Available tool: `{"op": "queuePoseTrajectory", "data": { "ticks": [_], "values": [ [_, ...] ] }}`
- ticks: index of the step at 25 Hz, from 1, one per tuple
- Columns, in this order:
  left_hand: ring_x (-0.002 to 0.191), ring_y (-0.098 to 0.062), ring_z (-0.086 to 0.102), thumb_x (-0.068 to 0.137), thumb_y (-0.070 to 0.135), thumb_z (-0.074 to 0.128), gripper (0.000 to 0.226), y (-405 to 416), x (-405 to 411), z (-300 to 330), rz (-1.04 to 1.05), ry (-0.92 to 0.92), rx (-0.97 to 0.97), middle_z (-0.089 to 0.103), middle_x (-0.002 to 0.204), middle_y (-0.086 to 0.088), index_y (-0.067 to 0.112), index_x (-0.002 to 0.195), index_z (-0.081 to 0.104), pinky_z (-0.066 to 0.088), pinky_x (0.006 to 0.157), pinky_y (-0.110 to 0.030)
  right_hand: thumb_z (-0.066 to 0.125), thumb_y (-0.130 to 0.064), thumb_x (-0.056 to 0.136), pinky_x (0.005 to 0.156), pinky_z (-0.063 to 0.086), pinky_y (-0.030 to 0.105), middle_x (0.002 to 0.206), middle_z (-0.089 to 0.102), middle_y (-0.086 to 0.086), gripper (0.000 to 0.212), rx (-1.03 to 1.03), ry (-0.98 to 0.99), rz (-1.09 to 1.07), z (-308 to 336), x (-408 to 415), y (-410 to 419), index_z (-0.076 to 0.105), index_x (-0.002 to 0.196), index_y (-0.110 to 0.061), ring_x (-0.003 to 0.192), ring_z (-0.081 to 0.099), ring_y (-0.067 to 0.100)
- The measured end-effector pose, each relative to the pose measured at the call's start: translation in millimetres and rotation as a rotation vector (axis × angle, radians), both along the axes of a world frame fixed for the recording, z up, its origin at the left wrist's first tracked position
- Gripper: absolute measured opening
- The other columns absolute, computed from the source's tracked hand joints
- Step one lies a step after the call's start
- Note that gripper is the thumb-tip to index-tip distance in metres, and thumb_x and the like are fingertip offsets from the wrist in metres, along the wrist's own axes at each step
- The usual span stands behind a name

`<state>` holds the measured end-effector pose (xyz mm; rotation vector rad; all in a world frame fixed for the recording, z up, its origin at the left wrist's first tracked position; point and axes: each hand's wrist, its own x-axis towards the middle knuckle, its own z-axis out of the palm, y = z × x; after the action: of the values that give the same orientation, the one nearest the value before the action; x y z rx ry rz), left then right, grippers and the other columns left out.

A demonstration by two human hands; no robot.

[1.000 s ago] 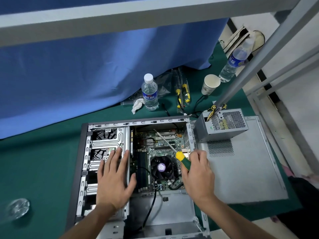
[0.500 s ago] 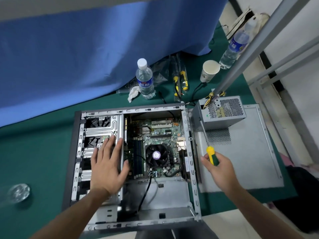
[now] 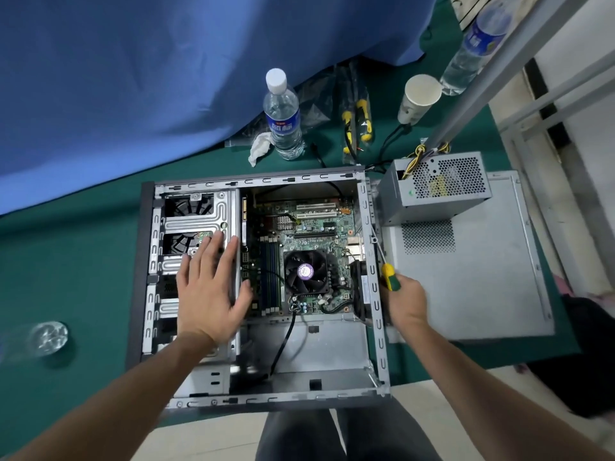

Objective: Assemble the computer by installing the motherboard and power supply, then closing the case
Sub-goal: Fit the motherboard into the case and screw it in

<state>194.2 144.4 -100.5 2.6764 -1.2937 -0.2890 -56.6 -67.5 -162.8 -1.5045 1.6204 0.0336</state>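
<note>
The open computer case [image 3: 374, 327] lies on its side on the green mat. The motherboard [image 3: 309, 224] sits inside it, with a black CPU fan [image 3: 304, 272] in the middle. My left hand [image 3: 208, 291] rests flat with spread fingers on the metal drive cage [image 3: 196, 217]. My right hand [image 3: 404, 302] grips a yellow-green screwdriver [image 3: 387, 276] just outside the case's right wall, its shaft pointing up. The grey power supply [image 3: 436, 188] stands outside the case on the loose side panel [image 3: 482, 277].
A water bottle [image 3: 283, 118], a crumpled tissue [image 3: 259, 148], yellow-handled tools in a bag [image 3: 357, 124] and a paper cup [image 3: 417, 98] lie behind the case. A second bottle [image 3: 476, 48] stands far right by a metal post [image 3: 492, 71]. A clear round object [image 3: 46, 337] lies left. Blue cloth [image 3: 149, 78] hangs behind.
My right hand has lifted the screwdriver out of the case and carried it right, over the case's right wall. My left hand has stayed on the drive cage.
</note>
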Motion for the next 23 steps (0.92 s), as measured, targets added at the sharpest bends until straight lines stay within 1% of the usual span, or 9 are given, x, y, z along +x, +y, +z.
{"op": "queuePoseTrajectory", "data": {
  "ticks": [3, 5, 7, 10, 12, 15, 17, 19, 23],
  "values": [
    [0.151, -0.023, 0.017, 0.089, 0.052, 0.033, 0.073, 0.5, -0.8, 0.0, 0.0, -0.005, -0.002, 0.02, 0.163, -0.004, 0.025, 0.156, 0.025, 0.013, 0.12, -0.051, 0.06, -0.011, 0.094, 0.057, 0.042, 0.027, 0.065, 0.061, 0.006, 0.027, 0.032, 0.055, -0.031, -7.6, 6.8, -2.2, 0.061, 0.068, -0.016, 0.063, 0.054, 0.023],
    [0.151, -0.023, 0.017, 0.089, 0.052, 0.033, 0.073, 0.0, -2.1, 0.3, -0.003, -0.007, -0.003, 0.02, 0.163, -0.004, 0.024, 0.156, 0.025, 0.013, 0.12, -0.05, 0.052, -0.006, 0.097, 0.063, 0.049, 0.033, 0.068, 0.063, 0.008, 0.033, 0.048, 0.09, -0.048, -11.0, 6.6, -1.5, 0.059, 0.067, -0.018, 0.069, 0.06, 0.026],
    [0.15, -0.023, 0.018, 0.089, 0.051, 0.034, 0.073, 0.1, -1.9, -0.4, -0.003, -0.015, -0.004, 0.022, 0.162, -0.005, 0.024, 0.156, 0.025, 0.015, 0.119, -0.05, 0.045, -0.006, 0.1, 0.073, 0.054, 0.041, 0.077, 0.067, 0.013, 0.029, 0.057, 0.083, -0.076, -15.1, 7.7, 0.4, 0.066, 0.08, -0.012, 0.077, 0.064, 0.031],
    [0.15, -0.023, 0.02, 0.089, 0.052, 0.034, 0.073, -0.7, -1.7, -0.2, -0.001, -0.018, -0.007, 0.023, 0.162, -0.005, 0.023, 0.156, 0.026, 0.016, 0.118, -0.051, 0.038, -0.006, 0.102, 0.077, 0.055, 0.041, 0.09, 0.069, 0.012, 0.031, 0.059, 0.046, -0.13, -14.8, 10.6, 1.8, 0.069, 0.107, -0.008, 0.085, 0.066, 0.033],
    [0.15, -0.023, 0.019, 0.09, 0.052, 0.034, 0.073, 0.4, -1.6, -0.9, -0.004, -0.025, -0.008, 0.023, 0.162, -0.005, 0.024, 0.156, 0.026, 0.015, 0.119, -0.049, 0.049, -0.009, 0.1, 0.079, 0.057, 0.041, 0.091, 0.07, 0.012, 0.021, 0.041, 0.008, -0.101, -12.7, 9.6, 2.8, 0.07, 0.104, -0.008, 0.085, 0.066, 0.032],
    [0.151, -0.023, 0.017, 0.089, 0.053, 0.034, 0.073, 2.3, -0.9, -2.3, -0.006, -0.022, -0.013, 0.022, 0.163, -0.004, 0.024, 0.156, 0.025, 0.011, 0.12, -0.047, 0.065, -0.017, 0.093, 0.072, 0.056, 0.037, 0.079, 0.069, 0.01, 0.008, -0.024, -0.06, -0.077, -1.6, 0.1, 8.4, 0.069, 0.094, -0.01, 0.079, 0.066, 0.031],
    [0.15, -0.023, 0.018, 0.09, 0.053, 0.034, 0.073, 1.6, -2.2, -2.6, -0.008, -0.029, -0.014, 0.022, 0.163, -0.005, 0.024, 0.156, 0.026, 0.011, 0.12, -0.047, 0.064, -0.014, 0.094, 0.062, 0.052, 0.026, 0.075, 0.066, 0.007, 0.005, -0.064, -0.136, -0.114, 10.7, -7.9, 12.4, 0.068, 0.091, -0.015, 0.071, 0.062, 0.026],
    [0.15, -0.023, 0.018, 0.09, 0.053, 0.033, 0.072, 1.2, -2.4, -2.0, -0.005, -0.035, -0.016, 0.023, 0.162, -0.005, 0.023, 0.156, 0.027, 0.011, 0.12, -0.047, 0.062, -0.011, 0.094, 0.053, 0.044, 0.017, 0.07, 0.062, 0.006, 0.013, -0.105, -0.216, -0.103, 25.7, -11.4, 15.5, 0.064, 0.085, -0.02, 0.061, 0.054, 0.019],
    [0.151, -0.023, 0.018, 0.09, 0.054, 0.032, 0.073, 1.5, -1.6, -1.9, -0.007, -0.017, -0.012, 0.023, 0.162, -0.005, 0.024, 0.156, 0.026, 0.011, 0.12, -0.048, 0.066, -0.01, 0.09, 0.052, 0.047, 0.031, 0.069, 0.061, 0.013, 0.012, -0.153, -0.302, -0.021, 62.9, -6.1, 15.8, 0.063, 0.081, -0.018, 0.056, 0.049, 0.015]
  ]
}}
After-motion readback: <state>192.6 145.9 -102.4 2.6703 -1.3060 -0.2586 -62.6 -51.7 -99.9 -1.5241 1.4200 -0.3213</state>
